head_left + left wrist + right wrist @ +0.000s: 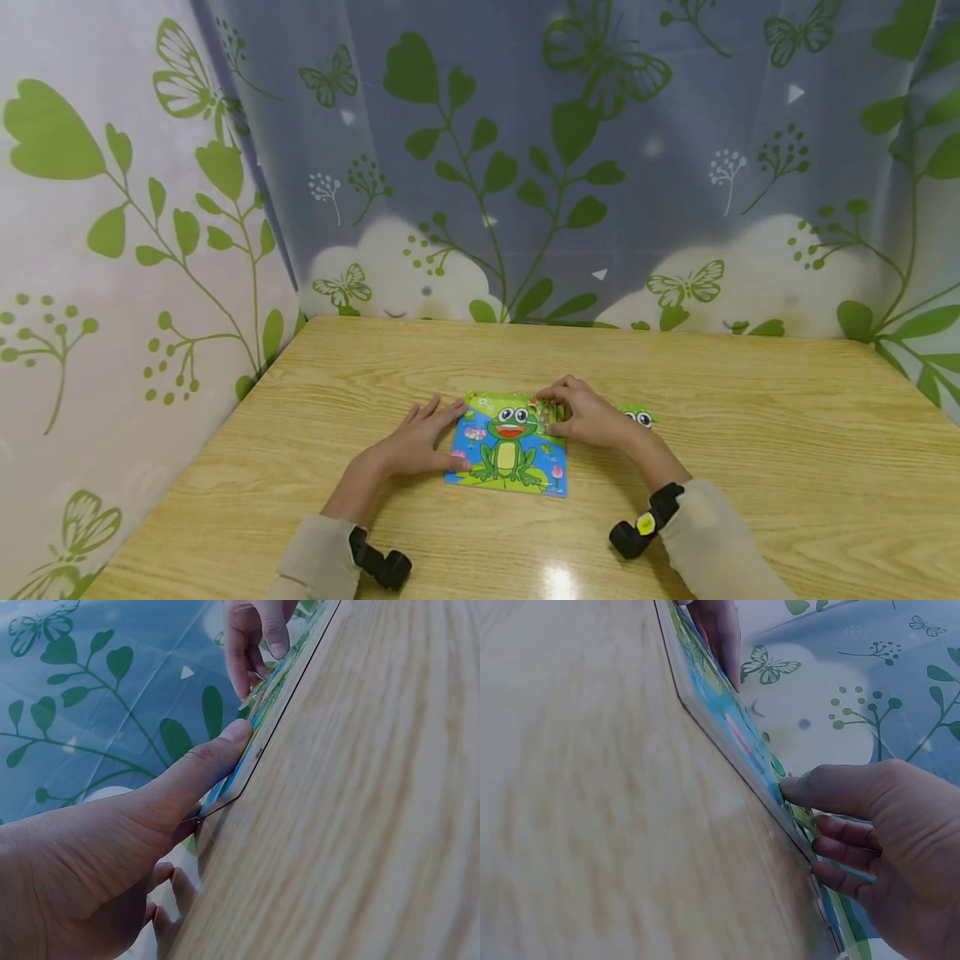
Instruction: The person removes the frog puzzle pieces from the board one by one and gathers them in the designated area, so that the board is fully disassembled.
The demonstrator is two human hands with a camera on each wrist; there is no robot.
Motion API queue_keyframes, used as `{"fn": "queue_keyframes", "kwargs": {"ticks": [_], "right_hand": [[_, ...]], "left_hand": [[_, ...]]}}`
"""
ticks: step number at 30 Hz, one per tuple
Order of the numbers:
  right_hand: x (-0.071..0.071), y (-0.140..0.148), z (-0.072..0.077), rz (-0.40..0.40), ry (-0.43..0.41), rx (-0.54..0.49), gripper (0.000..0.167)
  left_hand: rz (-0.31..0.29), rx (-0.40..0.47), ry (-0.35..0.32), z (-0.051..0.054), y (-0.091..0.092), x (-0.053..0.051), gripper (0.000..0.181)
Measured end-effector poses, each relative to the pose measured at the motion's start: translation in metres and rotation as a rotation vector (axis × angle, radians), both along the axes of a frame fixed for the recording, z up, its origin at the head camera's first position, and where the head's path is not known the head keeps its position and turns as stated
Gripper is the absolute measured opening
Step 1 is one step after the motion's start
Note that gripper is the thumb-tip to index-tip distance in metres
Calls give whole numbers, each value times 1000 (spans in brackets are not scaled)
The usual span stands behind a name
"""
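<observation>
A frog jigsaw puzzle (pixel 507 454) lies on the table, its picture a green frog on a blue ground. My left hand (pixel 416 439) rests along its left side, thumb on the lower left of the picture and fingers spread toward the upper left corner. In the left wrist view that thumb (pixel 217 746) presses on the board's edge. At the upper right corner, my right hand (pixel 588 415) pinches a small green puzzle piece (pixel 802 817) between thumb and fingers, mostly hidden by them. Beside the piece shows a brownish patch (pixel 543 414) of the board.
Behind the right wrist lies another flat card with frog eyes (pixel 637 416), partly covered by the arm. The wooden table (pixel 420 350) reaches back to a curtain (pixel 495 167) printed with leaves and butterflies. Each wrist wears a black camera strap (pixel 647 523).
</observation>
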State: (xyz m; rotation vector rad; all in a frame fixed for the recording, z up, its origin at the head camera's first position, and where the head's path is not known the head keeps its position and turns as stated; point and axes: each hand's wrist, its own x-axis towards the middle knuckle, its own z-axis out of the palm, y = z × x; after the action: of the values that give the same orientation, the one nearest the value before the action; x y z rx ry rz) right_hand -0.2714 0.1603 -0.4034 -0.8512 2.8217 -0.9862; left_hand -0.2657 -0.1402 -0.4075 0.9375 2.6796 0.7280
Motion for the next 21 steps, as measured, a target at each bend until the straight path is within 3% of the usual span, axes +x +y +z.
{"fn": "queue_keyframes", "kwargs": {"ticks": [7,15,21], "right_hand": [[2,-2,2,1,37,49,42],[5,-5,4,-6,-11,101,58],[6,-11,3,-59,3,98,50]], "left_hand": [[7,2,-6,0,0,0,89],[5,-5,-6,1,1,0,90],[0,-10,-8,-2,0,-2,89]]}}
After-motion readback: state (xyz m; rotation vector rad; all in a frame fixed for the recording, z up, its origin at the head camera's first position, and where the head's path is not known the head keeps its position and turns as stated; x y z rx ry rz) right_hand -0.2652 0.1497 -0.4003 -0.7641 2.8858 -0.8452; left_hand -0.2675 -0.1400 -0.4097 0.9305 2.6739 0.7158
